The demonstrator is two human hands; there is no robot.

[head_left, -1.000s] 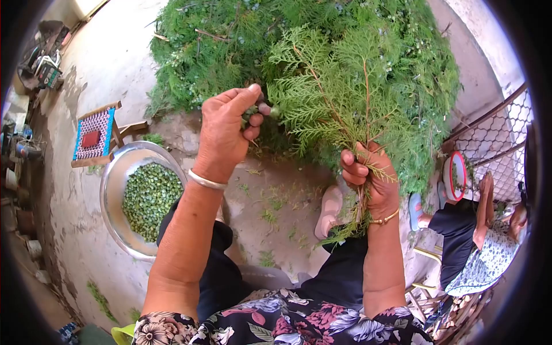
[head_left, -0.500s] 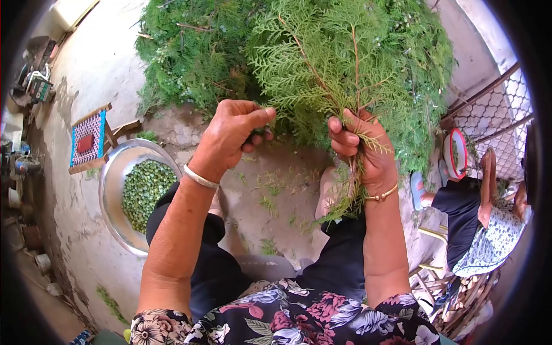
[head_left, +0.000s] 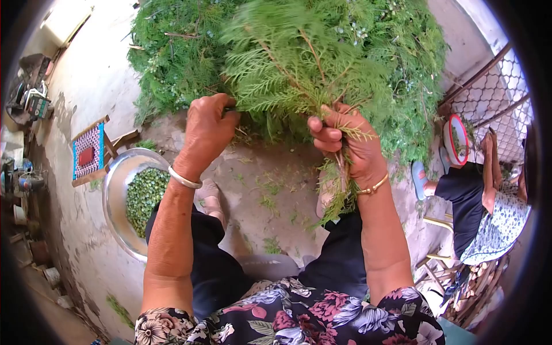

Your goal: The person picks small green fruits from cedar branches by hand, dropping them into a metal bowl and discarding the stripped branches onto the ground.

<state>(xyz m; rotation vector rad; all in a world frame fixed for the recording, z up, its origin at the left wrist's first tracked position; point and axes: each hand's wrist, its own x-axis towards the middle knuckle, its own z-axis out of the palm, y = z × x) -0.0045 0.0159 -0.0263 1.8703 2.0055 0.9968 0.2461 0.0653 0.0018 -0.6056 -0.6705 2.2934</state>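
Right grip clasps a leafy green sprig; left grip curls just beside the leaves.
The stems pass down through the right grip, with foliage fanning above it, blurred at the top; whether the left grip holds anything is hidden. Beyond both grips spreads a greenery pile dotted with pale berries. Down and left of the left grip stands a metal basin of green berries; farther left, a woven stool. Well right of the right grip sits another person, near a red-rimmed bowl.
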